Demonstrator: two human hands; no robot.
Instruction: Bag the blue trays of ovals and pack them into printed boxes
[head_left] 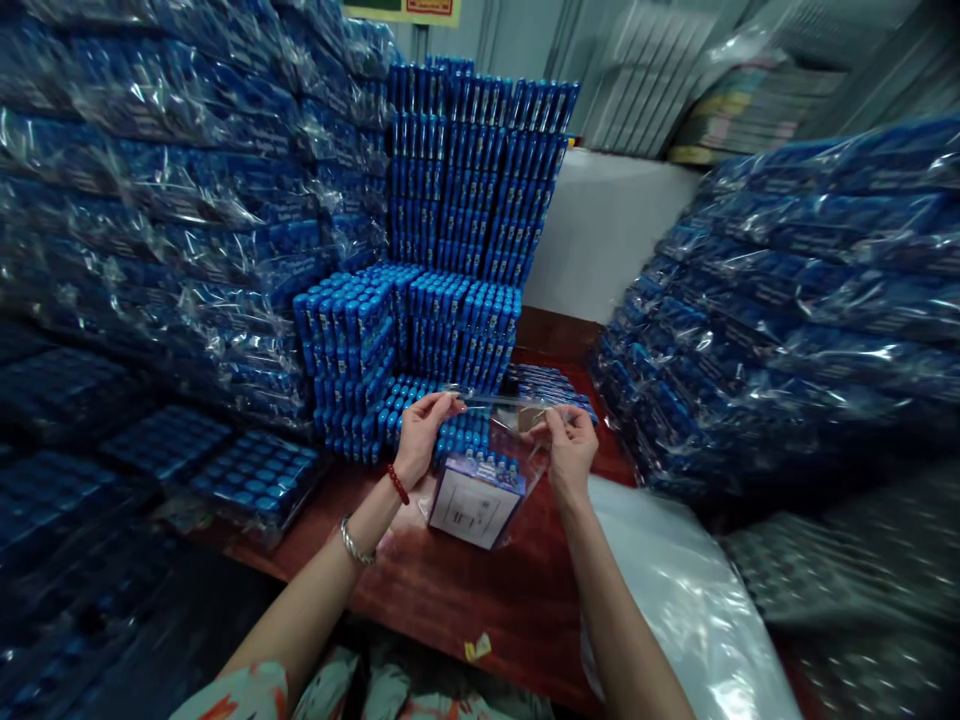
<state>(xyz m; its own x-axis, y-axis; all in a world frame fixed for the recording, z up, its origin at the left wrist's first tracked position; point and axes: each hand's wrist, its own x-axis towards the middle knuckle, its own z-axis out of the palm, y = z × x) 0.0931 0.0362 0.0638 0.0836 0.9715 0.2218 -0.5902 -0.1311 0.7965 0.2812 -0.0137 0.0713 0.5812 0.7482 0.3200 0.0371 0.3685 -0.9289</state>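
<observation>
Between my two hands a clear plastic bag (510, 412) is stretched by its top edge. My left hand (426, 430) pinches one corner, with a red bead bracelet and a silver bangle on that wrist. My right hand (568, 442) grips the opposite corner. Inside or directly behind the bag, low down, is a small box (474, 505) with a pale printed front and purple edges. Blue-capped items show above the box's top; I cannot tell whether they stand in it. The box appears to rest on the reddish-brown table (450, 585).
Stacked blue pen-like items (450, 310) stand behind my hands. Tall piles of plastic-wrapped blue packs rise on the left (172, 200) and right (787, 300). Clear plastic sheets or bags (675, 570) lie on the right. A yellow scrap (478, 648) lies near the front edge.
</observation>
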